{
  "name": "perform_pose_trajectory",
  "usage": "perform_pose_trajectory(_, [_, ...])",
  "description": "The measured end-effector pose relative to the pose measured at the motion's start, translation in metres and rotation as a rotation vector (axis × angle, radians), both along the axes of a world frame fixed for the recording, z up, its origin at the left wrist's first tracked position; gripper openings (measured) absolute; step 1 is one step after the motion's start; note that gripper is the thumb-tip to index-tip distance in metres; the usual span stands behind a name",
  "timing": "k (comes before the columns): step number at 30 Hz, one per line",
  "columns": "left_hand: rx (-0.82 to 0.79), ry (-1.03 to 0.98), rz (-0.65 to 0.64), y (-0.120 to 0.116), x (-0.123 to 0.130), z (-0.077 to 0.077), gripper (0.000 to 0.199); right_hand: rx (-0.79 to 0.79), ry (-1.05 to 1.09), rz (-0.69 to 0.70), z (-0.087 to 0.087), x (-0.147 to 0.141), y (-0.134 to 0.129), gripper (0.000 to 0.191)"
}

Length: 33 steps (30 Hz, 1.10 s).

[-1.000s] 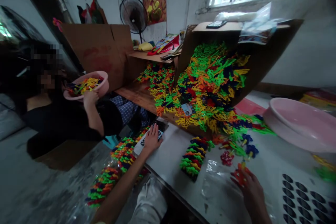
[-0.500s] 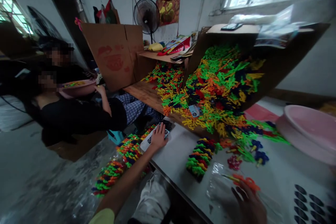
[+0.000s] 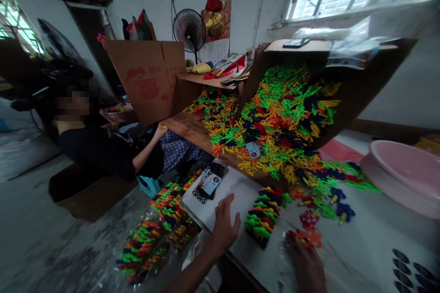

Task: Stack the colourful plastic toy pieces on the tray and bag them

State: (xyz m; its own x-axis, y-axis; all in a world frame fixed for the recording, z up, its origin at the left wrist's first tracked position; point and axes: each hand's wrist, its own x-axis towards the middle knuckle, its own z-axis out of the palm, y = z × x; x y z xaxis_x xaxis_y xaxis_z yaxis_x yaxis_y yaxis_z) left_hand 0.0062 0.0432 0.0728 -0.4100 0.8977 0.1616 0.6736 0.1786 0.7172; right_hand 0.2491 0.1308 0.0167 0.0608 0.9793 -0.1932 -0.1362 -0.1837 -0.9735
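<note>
A pale bench (image 3: 364, 233) fills the lower right of the frame. At the left sits a person in black (image 3: 99, 151). A tilted cardboard box (image 3: 364, 82), upper right, spills a heap of flower-like pieces (image 3: 285, 114) in green, yellow, orange, red and dark blue. A pink basin (image 3: 395, 183) stands at the right edge. Wrapped bundles (image 3: 140, 247) lie lower left. At lower centre, the left hand (image 3: 225, 224) is wide, its fingers spread and holding nothing. To its right, the right hand (image 3: 305, 261) has its fingers at an orange piece (image 3: 312, 239); whether they grip it, I cannot tell. Between the hands lies a striped multicoloured bundle (image 3: 264, 215). A printed card (image 3: 210, 182) rests near the bench's left edge. The orange piece is beside a red one (image 3: 309, 219).
</note>
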Motion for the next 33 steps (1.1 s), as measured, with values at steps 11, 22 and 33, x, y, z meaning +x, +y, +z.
perform_pose_trajectory(11, [-0.183, -0.024, 0.054, -0.036, 0.071, -0.048, 0.087, -0.027, 0.064, -0.063, 0.043, 0.038, 0.013, 0.054])
perform_pose_trajectory(22, [-0.190, 0.082, 0.148, -0.002, 0.073, -0.038, 0.082, 0.157, -0.171, -0.150, 0.016, -0.024, 0.042, 0.050])
perform_pose_trajectory(33, [-0.109, 0.083, 0.129, -0.038, 0.028, -0.057, 0.076, 0.521, -0.438, -0.118, -0.008, -0.062, 0.004, 0.025])
